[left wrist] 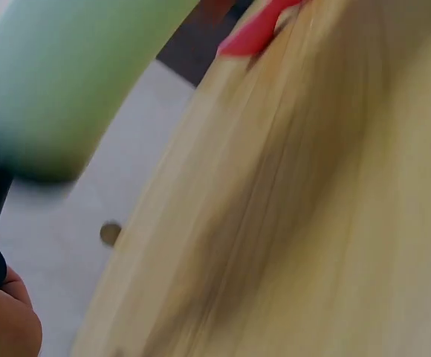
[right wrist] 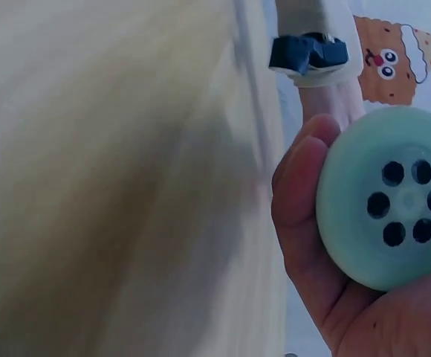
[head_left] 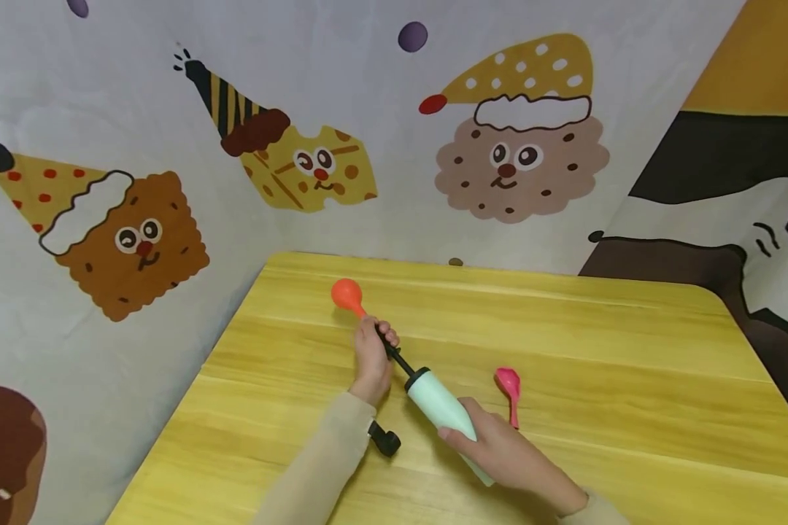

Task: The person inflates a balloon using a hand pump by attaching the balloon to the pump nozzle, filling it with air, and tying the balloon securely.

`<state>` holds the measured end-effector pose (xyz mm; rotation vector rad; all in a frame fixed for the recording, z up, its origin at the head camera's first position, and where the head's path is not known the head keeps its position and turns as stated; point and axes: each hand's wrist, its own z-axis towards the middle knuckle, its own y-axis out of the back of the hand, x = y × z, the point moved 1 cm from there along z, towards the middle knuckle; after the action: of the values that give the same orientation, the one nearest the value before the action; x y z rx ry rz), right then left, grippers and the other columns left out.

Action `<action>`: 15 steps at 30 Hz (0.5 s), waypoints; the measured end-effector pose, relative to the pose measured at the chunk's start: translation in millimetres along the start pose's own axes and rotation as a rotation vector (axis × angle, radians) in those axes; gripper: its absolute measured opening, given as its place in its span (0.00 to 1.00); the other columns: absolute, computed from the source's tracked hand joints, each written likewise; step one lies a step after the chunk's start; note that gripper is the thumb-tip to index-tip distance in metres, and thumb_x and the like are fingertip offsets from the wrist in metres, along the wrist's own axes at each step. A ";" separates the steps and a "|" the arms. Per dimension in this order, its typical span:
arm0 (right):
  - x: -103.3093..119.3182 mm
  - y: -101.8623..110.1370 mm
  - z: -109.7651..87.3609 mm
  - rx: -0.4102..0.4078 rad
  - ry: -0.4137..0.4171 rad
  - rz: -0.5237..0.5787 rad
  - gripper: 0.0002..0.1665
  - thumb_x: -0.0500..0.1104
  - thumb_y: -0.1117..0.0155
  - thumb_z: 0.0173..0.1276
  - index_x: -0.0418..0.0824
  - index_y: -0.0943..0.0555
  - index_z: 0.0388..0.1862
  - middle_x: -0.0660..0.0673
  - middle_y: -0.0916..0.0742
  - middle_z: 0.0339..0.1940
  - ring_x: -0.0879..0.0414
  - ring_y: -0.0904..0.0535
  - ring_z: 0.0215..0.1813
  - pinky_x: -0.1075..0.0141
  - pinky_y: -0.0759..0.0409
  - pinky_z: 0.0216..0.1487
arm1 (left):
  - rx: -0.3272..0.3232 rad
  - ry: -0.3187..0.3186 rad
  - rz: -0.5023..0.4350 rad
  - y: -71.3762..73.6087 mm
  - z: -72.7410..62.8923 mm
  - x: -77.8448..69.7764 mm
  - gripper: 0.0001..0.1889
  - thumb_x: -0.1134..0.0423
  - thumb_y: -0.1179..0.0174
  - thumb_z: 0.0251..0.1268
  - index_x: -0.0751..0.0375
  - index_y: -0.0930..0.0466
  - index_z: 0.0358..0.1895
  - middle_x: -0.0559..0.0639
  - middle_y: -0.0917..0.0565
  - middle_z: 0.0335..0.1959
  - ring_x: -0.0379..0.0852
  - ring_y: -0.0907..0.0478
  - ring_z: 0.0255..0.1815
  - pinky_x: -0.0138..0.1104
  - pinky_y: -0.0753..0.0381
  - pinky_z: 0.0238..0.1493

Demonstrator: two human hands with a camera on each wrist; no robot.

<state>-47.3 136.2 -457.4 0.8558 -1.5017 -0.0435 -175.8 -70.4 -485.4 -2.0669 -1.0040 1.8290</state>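
Observation:
A mint-green balloon pump point(head_left: 438, 402) slants over the table, its black rod partly drawn out of the barrel. My right hand point(head_left: 502, 453) grips the barrel near its lower end; the right wrist view shows fingers wrapped round the end cap point(right wrist: 409, 199) with its several holes. At the far end my left hand point(head_left: 372, 359) holds the pump's black nozzle end and the neck of a small, partly inflated orange balloon point(head_left: 346, 294). The nozzle tip is hidden by the fingers. To the right of the barrel lies a flat pink balloon point(head_left: 509, 385).
Everything is over a yellow wood-grain table point(head_left: 630, 364). Behind it and on the left hangs a white sheet point(head_left: 394, 233) printed with cartoon biscuits in party hats. A black wrist-camera mount point(head_left: 385, 440) sticks out from the left sleeve point(head_left: 331, 445).

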 end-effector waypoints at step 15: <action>14.8 -1.4 0.2 -0.049 -0.009 0.004 0.36 0.62 0.43 0.79 0.36 0.28 0.71 0.45 0.14 0.44 0.59 0.19 0.34 0.64 0.19 0.29 | 0.017 -0.058 -0.043 4.2 9.9 -23.6 0.15 0.62 0.62 0.84 0.56 0.34 0.32 0.42 0.31 0.21 0.35 0.34 0.18 0.25 0.32 0.22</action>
<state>-44.9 127.4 -445.6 0.8147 -1.5052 -0.0810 -183.6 -90.5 -471.0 -1.9780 -1.0355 1.8793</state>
